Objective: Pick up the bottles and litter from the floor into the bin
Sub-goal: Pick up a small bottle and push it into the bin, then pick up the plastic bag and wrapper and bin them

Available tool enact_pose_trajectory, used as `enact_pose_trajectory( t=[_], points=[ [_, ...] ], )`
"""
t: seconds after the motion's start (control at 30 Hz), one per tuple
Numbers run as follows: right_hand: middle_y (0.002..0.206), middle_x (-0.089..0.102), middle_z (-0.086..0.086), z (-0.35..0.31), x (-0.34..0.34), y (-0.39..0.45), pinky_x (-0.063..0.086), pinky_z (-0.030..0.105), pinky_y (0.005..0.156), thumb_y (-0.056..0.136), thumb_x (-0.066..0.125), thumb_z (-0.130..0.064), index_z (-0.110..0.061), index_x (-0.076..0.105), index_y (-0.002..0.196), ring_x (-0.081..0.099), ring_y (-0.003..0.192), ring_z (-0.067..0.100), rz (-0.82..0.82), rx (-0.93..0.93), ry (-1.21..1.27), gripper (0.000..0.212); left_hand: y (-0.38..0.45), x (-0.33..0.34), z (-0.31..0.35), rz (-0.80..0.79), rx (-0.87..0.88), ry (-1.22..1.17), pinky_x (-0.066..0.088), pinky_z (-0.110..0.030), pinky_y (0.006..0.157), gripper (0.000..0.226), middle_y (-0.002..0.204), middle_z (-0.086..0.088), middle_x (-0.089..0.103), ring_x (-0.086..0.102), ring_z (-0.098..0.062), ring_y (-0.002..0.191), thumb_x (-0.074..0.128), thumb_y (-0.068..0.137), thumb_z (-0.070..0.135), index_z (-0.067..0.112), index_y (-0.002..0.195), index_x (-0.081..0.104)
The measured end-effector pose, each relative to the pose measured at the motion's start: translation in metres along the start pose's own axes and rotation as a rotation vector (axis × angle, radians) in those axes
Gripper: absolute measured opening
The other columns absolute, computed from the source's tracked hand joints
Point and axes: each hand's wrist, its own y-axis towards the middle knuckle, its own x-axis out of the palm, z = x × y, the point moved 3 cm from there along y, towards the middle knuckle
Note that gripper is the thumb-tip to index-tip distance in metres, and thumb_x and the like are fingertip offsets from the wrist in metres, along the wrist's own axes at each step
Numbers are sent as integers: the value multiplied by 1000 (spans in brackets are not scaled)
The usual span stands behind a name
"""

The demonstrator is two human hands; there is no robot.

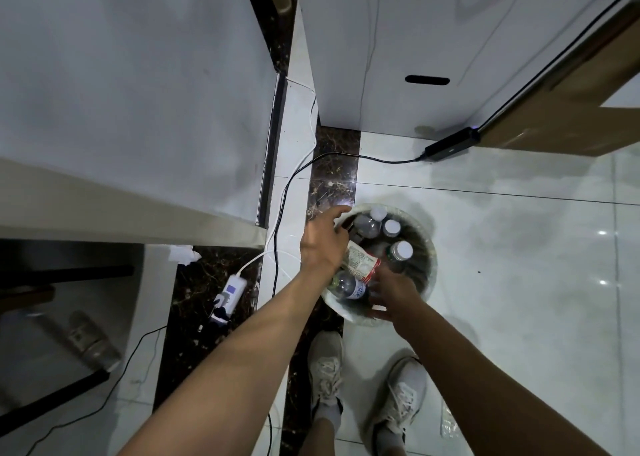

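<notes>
Both arms are reaching down over the bin point(424, 234) on the floor by the person's shoes point(325, 369). The left hand point(322, 244) is curling its fingers round a labelled bottle point(362, 263) lying across the bin's mouth. The right hand point(394, 296) is hovering at the near rim, fingers loosely spread, holding nothing. Capped bottles point(391, 227) are standing inside. A crumpled tissue point(181, 253) is lying by the cabinet.
</notes>
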Motion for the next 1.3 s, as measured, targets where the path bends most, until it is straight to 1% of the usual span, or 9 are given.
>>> enact_pose_trajectory(
  t=[0.17,0.27,0.33,0.47,0.57,0.8,0.97,1.17,1.3],
  points=[
    [89,68,18,-11,-14,-8,52,34,59,87,58,-25,-16,65,78,62,73,26,-44,-164,-285,14,-8,-9,7,-35,-3,5,51,-21,69,54,121,6,68,65,-13,88,53,90,4,37,133,58],
    [101,70,15,-27,-24,-22,53,40,83,89,57,-29,-17,69,94,65,92,30,1,-317,-388,18,-9,-22,12,-33,17,-4,56,-28,86,48,122,9,68,66,-13,102,60,90,8,38,128,61],
    [111,69,8,-44,-34,-38,47,34,92,91,57,-31,-17,68,106,61,106,27,52,-391,-493,24,-6,-31,18,-71,33,-34,56,-24,85,44,121,8,68,67,-12,100,63,90,8,36,123,64],
    [112,69,5,-79,-48,-65,44,30,85,89,54,-35,-21,66,107,61,105,26,99,-474,-605,26,-5,-56,49,-111,84,15,46,-12,83,32,111,5,68,64,-13,99,66,91,12,18,123,67],
    [110,67,3,-102,-63,-86,44,29,81,87,57,-36,-22,66,105,57,95,23,100,-476,-576,24,-13,-66,82,-161,84,157,44,-21,83,29,115,0,71,64,-17,99,66,91,20,21,121,68],
    [115,66,2,-153,-119,-160,47,37,95,87,55,-36,-22,64,108,59,108,25,151,-573,-739,27,-49,-106,213,-89,286,340,40,-20,74,29,103,2,71,57,-16,82,57,93,15,28,114,70],
    [120,64,4,-182,-177,-229,45,38,97,87,55,-37,-22,62,116,58,113,27,250,-644,-702,33,-91,-118,310,-81,394,408,48,-27,84,28,96,5,70,64,-21,94,56,92,16,30,111,69],
    [117,64,5,-192,-272,-322,44,30,74,85,55,-35,-18,62,114,60,106,27,324,-591,-616,34,-163,-124,406,-147,462,578,51,-36,92,26,109,1,72,64,-25,105,56,91,21,35,111,66],
    [117,64,6,-181,-338,-398,45,28,74,87,53,-29,-16,62,114,61,105,27,439,-594,-556,32,-213,-133,462,-166,554,657,54,-35,85,24,109,3,70,66,-22,98,53,94,22,36,111,63]
  ],
)
